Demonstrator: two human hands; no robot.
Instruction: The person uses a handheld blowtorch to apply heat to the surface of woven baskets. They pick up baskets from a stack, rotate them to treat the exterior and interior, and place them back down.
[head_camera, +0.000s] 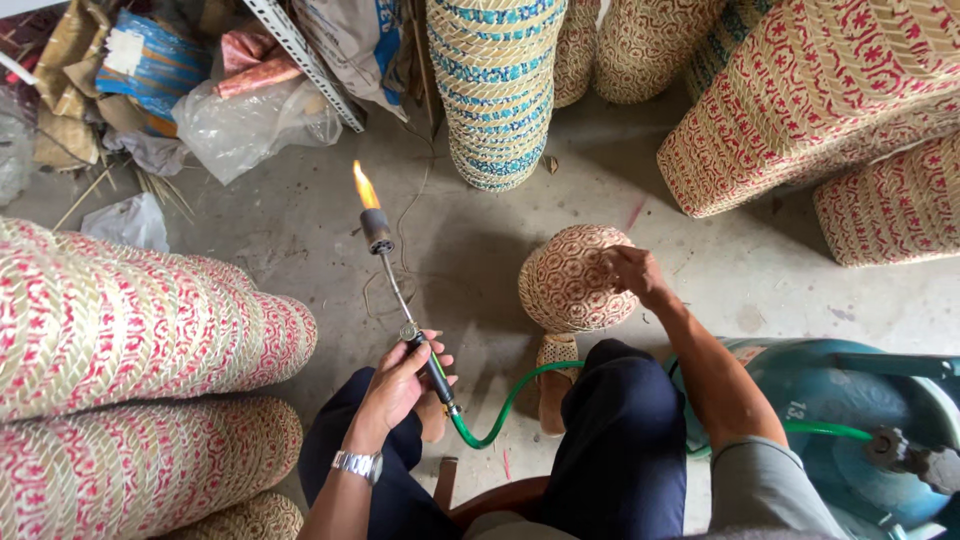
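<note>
Holding a gas torch by its black handle, the left hand is wrapped tight around it. A small orange flame burns at the tip, up and away from that hand. The right hand grips a round woven basket, tan with a red pattern, tipped on the floor. A green hose runs to the teal gas tank beside the right arm.

View, single: head-worn camera, looking steeply down from above a seated person's lap onto the concrete floor. Near range; knees at 6 o'clock, forearms entering from the bottom edge. Stacked woven baskets at 9 o'clock, more at 12 and 2 o'clock. No second view to overlap.
</note>
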